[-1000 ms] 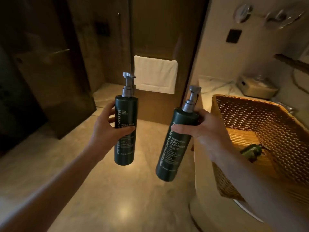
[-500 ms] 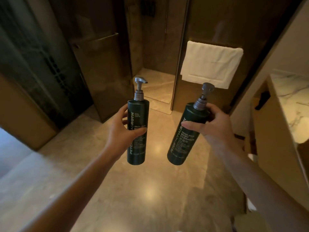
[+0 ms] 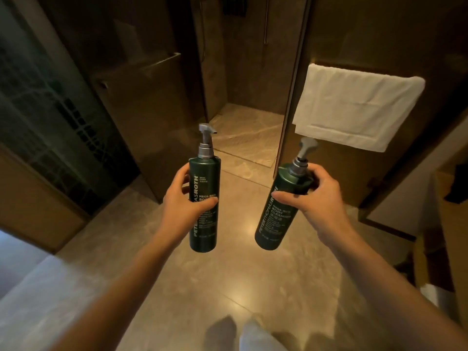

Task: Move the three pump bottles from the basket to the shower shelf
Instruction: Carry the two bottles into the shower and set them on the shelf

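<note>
I hold two dark green pump bottles with grey pumps out in front of me above the tiled floor. My left hand (image 3: 181, 201) grips the left pump bottle (image 3: 205, 178) around its middle, and that bottle stands upright. My right hand (image 3: 319, 196) grips the right pump bottle (image 3: 273, 224) near its shoulder, with the bottle tilted so its pump leans to the right. The basket and the third bottle are out of view. No shower shelf can be made out in the dark shower stall (image 3: 243, 72) straight ahead.
A glass shower door (image 3: 141, 102) stands open at the left of the stall entrance. A white towel (image 3: 354, 107) hangs on the panel to the right. A vanity edge (image 3: 448, 249) runs along the right side. The beige floor (image 3: 202, 287) stretches toward the stall.
The view has swung left, away from the basket and counter, and drawn closer to the shower stall. Both hands keep the same grip on their bottles.
</note>
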